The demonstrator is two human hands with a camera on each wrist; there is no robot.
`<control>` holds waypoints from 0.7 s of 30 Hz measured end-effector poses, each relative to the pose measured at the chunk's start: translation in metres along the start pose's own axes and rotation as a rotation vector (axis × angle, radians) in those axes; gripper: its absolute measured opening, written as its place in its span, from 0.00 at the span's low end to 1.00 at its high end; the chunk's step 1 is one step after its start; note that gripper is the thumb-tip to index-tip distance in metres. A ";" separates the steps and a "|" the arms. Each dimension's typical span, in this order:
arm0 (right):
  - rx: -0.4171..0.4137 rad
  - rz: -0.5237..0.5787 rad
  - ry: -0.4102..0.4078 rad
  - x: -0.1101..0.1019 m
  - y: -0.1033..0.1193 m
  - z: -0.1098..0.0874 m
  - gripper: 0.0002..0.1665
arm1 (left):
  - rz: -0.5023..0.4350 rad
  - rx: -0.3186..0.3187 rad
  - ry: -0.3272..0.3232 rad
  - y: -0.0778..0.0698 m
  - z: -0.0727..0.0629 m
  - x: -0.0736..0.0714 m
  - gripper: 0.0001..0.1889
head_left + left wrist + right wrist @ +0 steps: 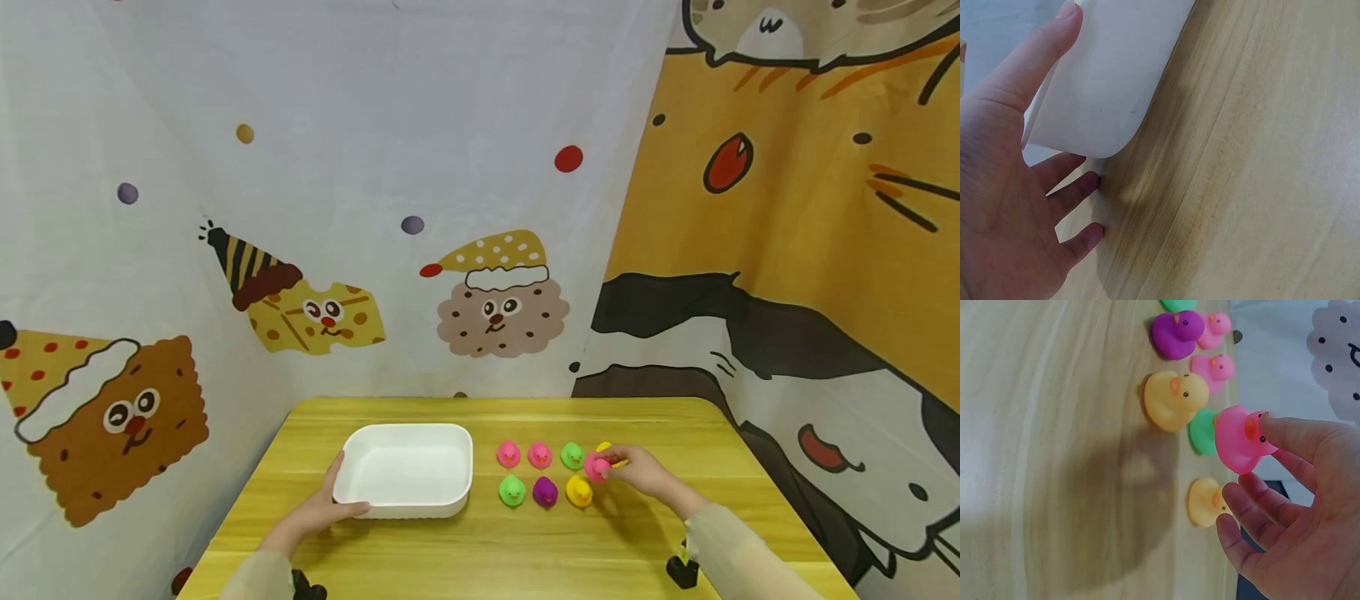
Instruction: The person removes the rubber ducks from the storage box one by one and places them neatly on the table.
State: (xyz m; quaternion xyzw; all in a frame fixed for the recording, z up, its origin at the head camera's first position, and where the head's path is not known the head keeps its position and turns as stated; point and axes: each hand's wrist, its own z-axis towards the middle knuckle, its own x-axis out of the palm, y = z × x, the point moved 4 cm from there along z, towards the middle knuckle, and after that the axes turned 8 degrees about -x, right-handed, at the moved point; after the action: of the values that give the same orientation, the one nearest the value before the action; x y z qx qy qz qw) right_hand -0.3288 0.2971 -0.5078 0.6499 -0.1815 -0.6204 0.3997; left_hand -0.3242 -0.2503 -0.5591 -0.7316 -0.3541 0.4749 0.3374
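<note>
A white plastic box (405, 469) stands on the table's left part. My left hand (324, 505) holds its near left corner, the thumb along the near rim and the fingers at the left side. In the left wrist view the thumb (1035, 56) lies against the box wall (1110, 75), with several fingertips lower by the corner. On the right, my right hand (640, 470) pinches a pink rubber duck (1238, 440) above the table. Below and behind it a yellow duck (1205, 501) is partly covered by the fingers in the head view.
Left of my right hand, several rubber ducks stand in two rows: pink ducks (508, 454) and a green duck (572, 456) behind; a green duck (512, 491), a purple duck (545, 492) and a yellow duck (579, 492) in front. A printed curtain (480, 108) hangs behind the wooden table (480, 558).
</note>
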 end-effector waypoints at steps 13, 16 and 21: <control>0.063 -0.007 -0.004 0.001 -0.017 -0.011 0.19 | 0.021 -0.019 -0.002 0.000 -0.003 0.000 0.64; 0.106 -0.002 -0.016 0.000 -0.021 -0.014 0.19 | 0.026 -0.025 0.000 -0.001 -0.002 0.000 0.64; 0.099 0.013 -0.007 -0.001 -0.027 -0.018 0.18 | 0.016 -0.012 -0.004 -0.001 -0.001 0.000 0.64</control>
State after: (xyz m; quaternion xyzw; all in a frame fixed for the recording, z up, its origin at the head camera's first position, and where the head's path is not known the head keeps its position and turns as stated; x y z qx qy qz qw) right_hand -0.3184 0.3196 -0.5291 0.6655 -0.2176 -0.6105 0.3703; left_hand -0.3238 -0.2496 -0.5579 -0.7355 -0.3519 0.4770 0.3282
